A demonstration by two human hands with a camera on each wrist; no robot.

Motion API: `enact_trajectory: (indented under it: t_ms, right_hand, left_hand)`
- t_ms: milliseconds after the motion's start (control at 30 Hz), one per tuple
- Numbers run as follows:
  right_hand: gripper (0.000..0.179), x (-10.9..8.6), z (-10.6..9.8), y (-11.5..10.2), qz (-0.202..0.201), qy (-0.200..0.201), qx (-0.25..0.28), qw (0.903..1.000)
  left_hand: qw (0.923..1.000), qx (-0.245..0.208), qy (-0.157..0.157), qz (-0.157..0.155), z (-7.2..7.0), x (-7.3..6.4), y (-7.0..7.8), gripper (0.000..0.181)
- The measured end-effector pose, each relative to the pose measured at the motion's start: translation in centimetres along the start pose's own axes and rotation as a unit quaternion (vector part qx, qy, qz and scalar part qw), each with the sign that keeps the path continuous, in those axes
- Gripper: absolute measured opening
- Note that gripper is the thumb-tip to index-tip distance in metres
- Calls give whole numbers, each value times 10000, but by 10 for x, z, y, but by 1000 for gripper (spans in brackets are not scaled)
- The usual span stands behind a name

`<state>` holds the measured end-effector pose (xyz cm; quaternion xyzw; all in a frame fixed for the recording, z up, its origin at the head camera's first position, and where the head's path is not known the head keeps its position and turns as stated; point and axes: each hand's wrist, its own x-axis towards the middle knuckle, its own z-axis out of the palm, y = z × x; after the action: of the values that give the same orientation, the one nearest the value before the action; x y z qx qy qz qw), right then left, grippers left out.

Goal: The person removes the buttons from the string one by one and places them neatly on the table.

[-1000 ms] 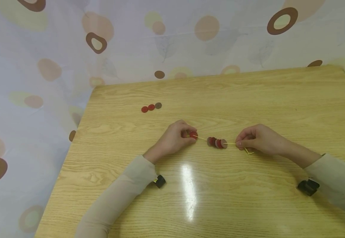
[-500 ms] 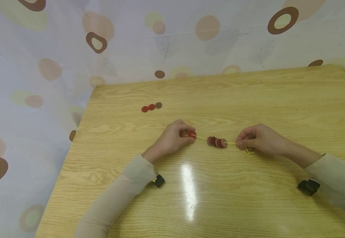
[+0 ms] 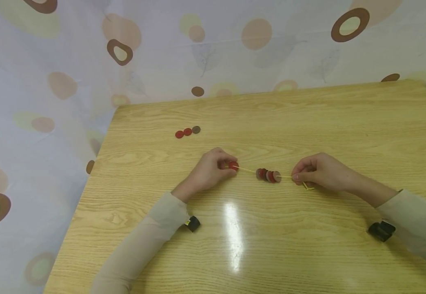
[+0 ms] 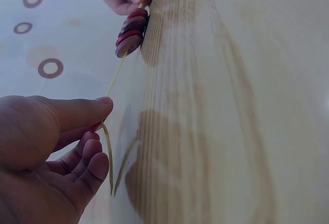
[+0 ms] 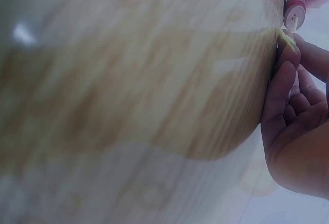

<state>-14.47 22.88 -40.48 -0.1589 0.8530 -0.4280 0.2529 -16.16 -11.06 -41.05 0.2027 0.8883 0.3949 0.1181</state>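
Observation:
In the head view my left hand point(image 3: 208, 170) pinches a red button point(image 3: 233, 166) between thumb and fingers. A yellow string point(image 3: 247, 169) runs through this button to a row of strung red and grey-brown buttons point(image 3: 268, 175) in the middle. Beyond them, the fingertips of my right hand point(image 3: 321, 172) pinch the string, and its knotted-looking end hangs below them. Holes show in the end button point(image 5: 294, 17) in the right wrist view. A free tail of string point(image 4: 109, 157) hangs from my left fingertips in the left wrist view, where the red button is mostly hidden.
Two red buttons point(image 3: 183, 133) and a grey-brown button point(image 3: 196, 129) lie in a short line on the wooden table point(image 3: 290, 245), beyond my left hand. A patterned curtain point(image 3: 227, 49) hangs behind the table's far edge.
My left hand has moved slightly left with the red button, so the gap to the strung buttons is wider. The right hand and strung buttons have hardly moved.

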Motion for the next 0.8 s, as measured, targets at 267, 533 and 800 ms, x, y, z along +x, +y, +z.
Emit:
enact_trajectory:
  t_ms: [267, 533, 800]
  right_hand:
    - [18, 0, -1, 0, 27, 15, 23, 10000]
    - [17, 0, -2, -1, 21, 47, -54, 10000]
    - [16, -1, 0, -2, 91, 46, 43, 9999]
  left_hand:
    - [10000, 1, 71, 13, -2, 0, -4, 33]
    - [9999, -9, 133, 28, -6, -1, -5, 31]
    - [9998, 54, 207, -13, -8, -3, -9, 31]
